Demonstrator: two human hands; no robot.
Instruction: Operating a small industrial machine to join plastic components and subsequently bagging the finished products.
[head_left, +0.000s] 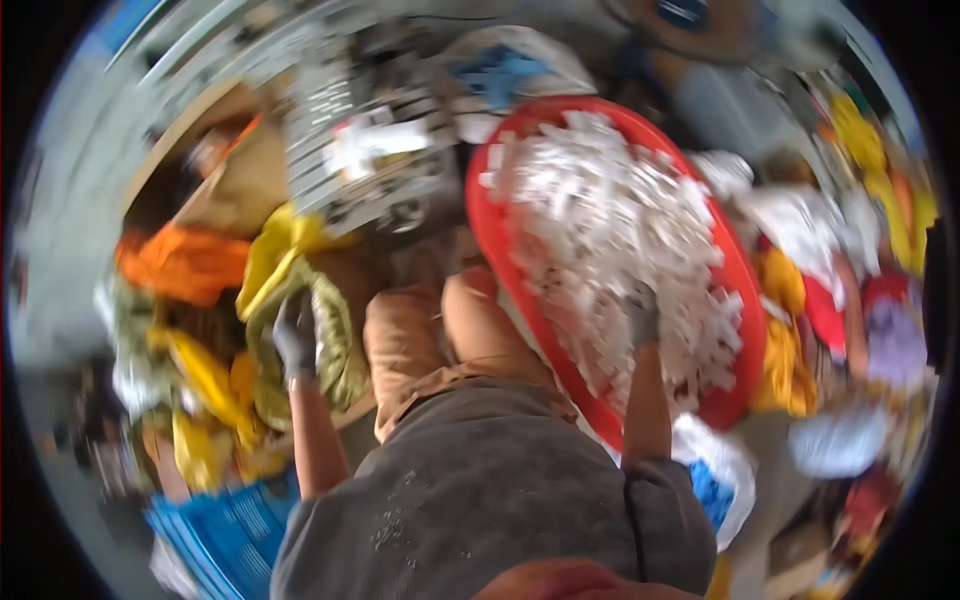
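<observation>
My left hand (295, 338), in a grey glove, is at the mouth of an olive-green sack (340, 345) on the left. Pale contents show inside the sack beside the hand; blur hides whether the fingers grip anything. On the right, my right hand (642, 312), gloved too, reaches into a heap of small white plastic-looking pieces (590, 215). These fill a large oval red tub (487, 215). Its fingers are smeared and partly lost against the white pieces, so I cannot tell if they hold any.
A grey slotted metal machine (345, 95) stands ahead, with an open cardboard box (240, 185) to its left. Orange cloth or plastic (180, 268) and yellow bags (205, 375) crowd the left side. Blue crates (225, 535) lie lower left. A white bag with blue contents (735, 490) sits beside the tub.
</observation>
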